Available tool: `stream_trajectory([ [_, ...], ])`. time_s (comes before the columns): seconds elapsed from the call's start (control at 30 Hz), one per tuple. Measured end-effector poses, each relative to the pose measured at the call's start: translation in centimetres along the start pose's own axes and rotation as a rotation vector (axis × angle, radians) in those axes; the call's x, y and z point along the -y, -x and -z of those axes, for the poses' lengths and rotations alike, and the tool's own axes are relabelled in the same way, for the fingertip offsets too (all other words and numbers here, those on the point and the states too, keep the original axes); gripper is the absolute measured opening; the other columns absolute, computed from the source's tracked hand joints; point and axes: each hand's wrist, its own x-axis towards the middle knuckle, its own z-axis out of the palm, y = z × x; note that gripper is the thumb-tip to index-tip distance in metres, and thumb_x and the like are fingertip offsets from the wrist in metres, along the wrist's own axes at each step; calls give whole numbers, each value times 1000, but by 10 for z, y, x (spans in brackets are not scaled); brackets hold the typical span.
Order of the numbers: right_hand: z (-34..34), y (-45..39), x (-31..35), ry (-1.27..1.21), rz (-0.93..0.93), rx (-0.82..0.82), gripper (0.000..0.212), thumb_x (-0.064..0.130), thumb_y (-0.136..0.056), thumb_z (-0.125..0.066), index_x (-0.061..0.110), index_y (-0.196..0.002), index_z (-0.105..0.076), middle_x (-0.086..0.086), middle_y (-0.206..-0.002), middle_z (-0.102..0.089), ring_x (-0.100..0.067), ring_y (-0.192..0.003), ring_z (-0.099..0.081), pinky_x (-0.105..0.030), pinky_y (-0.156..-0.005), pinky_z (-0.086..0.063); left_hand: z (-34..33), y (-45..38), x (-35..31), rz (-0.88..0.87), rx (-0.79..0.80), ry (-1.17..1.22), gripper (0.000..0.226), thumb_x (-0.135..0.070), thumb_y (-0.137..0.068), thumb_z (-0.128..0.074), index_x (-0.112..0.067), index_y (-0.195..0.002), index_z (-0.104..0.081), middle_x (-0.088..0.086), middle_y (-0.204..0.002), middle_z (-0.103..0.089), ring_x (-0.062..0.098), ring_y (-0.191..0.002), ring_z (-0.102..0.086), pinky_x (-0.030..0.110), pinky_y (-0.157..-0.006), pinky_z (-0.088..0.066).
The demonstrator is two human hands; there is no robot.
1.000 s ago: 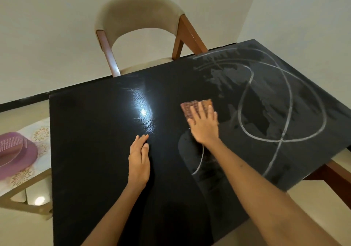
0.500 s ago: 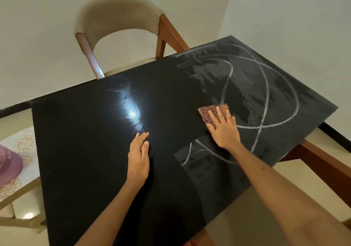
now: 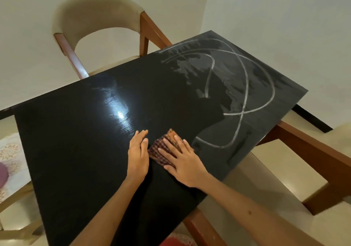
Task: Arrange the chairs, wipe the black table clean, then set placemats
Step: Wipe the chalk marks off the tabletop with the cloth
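The black table (image 3: 79, 143) fills the view, glossy on its left and middle. White curved chalk-like streaks and grey smears (image 3: 241, 86) cover its far right part. My right hand (image 3: 182, 160) lies flat, fingers spread, pressing a brown checked cloth (image 3: 161, 149) onto the table near its front edge. My left hand (image 3: 138, 154) rests flat on the table just left of the cloth, fingers together, holding nothing. A beige cushioned chair with a wooden frame (image 3: 98, 17) stands at the table's far side.
A patterned placemat with a purple object (image 3: 7, 162) lies on a seat at the left edge. Wooden table legs and a crossbar (image 3: 311, 150) show at the right over a pale floor. Something red (image 3: 176, 241) peeks out below the table's front edge.
My right hand has dragged the cloth back toward me and leftward, ending beside my left hand. A dark wiped band now cuts through the near streaks. The view has shifted right.
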Motion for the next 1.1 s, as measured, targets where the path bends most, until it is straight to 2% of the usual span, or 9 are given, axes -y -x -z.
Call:
stream_trajectory([
  [0.1,1,16,-27,14,-10,-20,58,51,-97,-30,39,-151,-12,7,-161,-7,-27,-149,1,-44,-120,-2,-7,1,-2,-20,30,-5,35,-16,-101,-37,-17,-132,-53,-15,-130,-43,9,-140,-28,35,-117,-22],
  [0.23,9,22,-90,-27,-329,15,62,54,-93,-20,34,-151,-16,2,-161,-16,-32,-148,-8,-53,-118,-18,-16,6,-6,-20,42,12,35,-14,-100,-38,-15,-131,-54,-13,-129,-45,10,-140,-29,36,-118,-21],
  [0.33,12,35,-136,-63,-576,37,58,54,-98,-13,37,-151,3,5,-162,5,-27,-148,12,-49,-120,-2,-22,10,-5,-18,53,10,34,-14,-100,-38,-15,-131,-54,-7,-135,-48,12,-140,-31,38,-117,-22],
  [0.47,21,38,-139,-121,-739,44,56,46,-102,-19,34,-154,-2,3,-162,6,-29,-148,15,-47,-120,4,-28,9,-4,-20,88,-7,35,-15,-101,-37,-15,-132,-53,-2,-139,-48,12,-140,-29,37,-118,-21],
  [0.57,20,37,-110,-131,-669,58,56,46,-101,-19,34,-154,-4,2,-163,4,-32,-147,16,-48,-119,5,-34,7,-8,-11,83,-4,35,-15,-101,-36,-14,-132,-53,-6,-135,-48,11,-140,-28,31,-116,-20],
  [0.7,7,72,-44,-15,-306,26,57,53,-98,-23,34,-151,-22,1,-161,-17,-34,-148,1,-51,-119,-3,-45,7,-15,-24,102,19,35,-14,-101,-36,-12,-131,-54,-3,-137,-49,8,-140,-27,23,-112,-18],
  [0.9,-8,125,-9,-4,30,12,52,55,-101,-25,37,-151,-23,7,-162,-9,-26,-149,5,-44,-119,4,-64,18,-24,-26,177,-2,36,-16,-102,-35,-13,-133,-52,1,-142,-46,9,-141,-26,21,-110,-16],
  [1.0,-7,126,-46,57,-46,11,54,55,-101,-26,37,-151,-22,4,-161,-14,-29,-149,-4,-47,-118,-4,-69,18,-28,-44,180,11,35,-15,-101,-35,-13,-132,-53,0,-141,-47,8,-140,-26,21,-110,-18],
  [1.1,0,131,-93,19,-340,1,54,56,-100,-14,40,-152,-7,5,-162,-2,-26,-148,12,-46,-119,5,-71,18,-29,-49,164,9,36,-15,-101,-36,-14,-132,-52,-2,-140,-47,7,-140,-26,24,-113,-18],
])
